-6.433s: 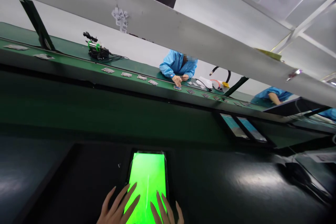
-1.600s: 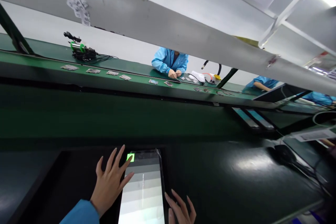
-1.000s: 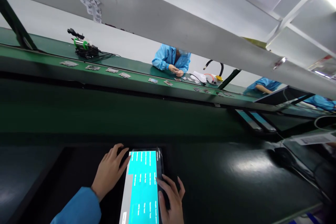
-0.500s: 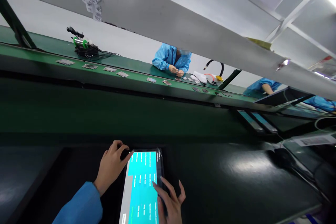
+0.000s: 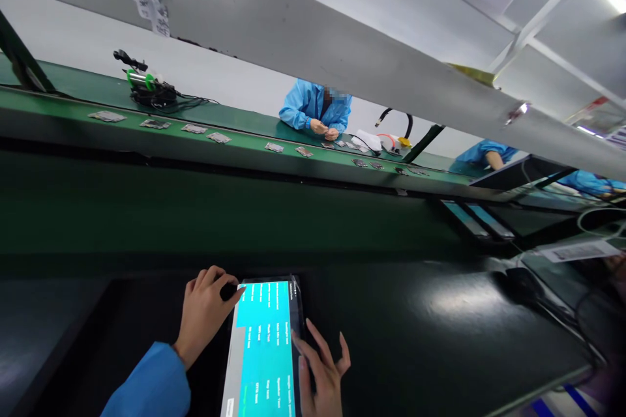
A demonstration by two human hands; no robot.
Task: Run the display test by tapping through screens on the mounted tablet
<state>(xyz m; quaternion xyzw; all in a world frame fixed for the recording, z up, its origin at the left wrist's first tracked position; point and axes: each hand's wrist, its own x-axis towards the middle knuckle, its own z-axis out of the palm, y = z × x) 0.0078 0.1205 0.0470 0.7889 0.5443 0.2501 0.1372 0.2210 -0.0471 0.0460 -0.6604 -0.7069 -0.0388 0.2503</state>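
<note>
A tablet (image 5: 264, 352) lies flat on the dark bench in front of me, its screen lit cyan with rows of small text. My left hand (image 5: 203, 313), in a blue sleeve, grips the tablet's far left corner with curled fingers. My right hand (image 5: 320, 374) rests at the tablet's right edge, fingers spread, the index finger touching the screen's right side.
A green conveyor belt (image 5: 244, 143) runs across behind the bench with several small boards on it. A person in a blue coat (image 5: 313, 111) works on the far side, another (image 5: 482, 155) to the right. Two lit tablets (image 5: 476, 218) lie at the right. A metal shelf (image 5: 293, 39) hangs overhead.
The screen went from green to a grey pattern to a cyan menu. My left hand curled onto the tablet's far left corner. My right hand came up to the right edge.
</note>
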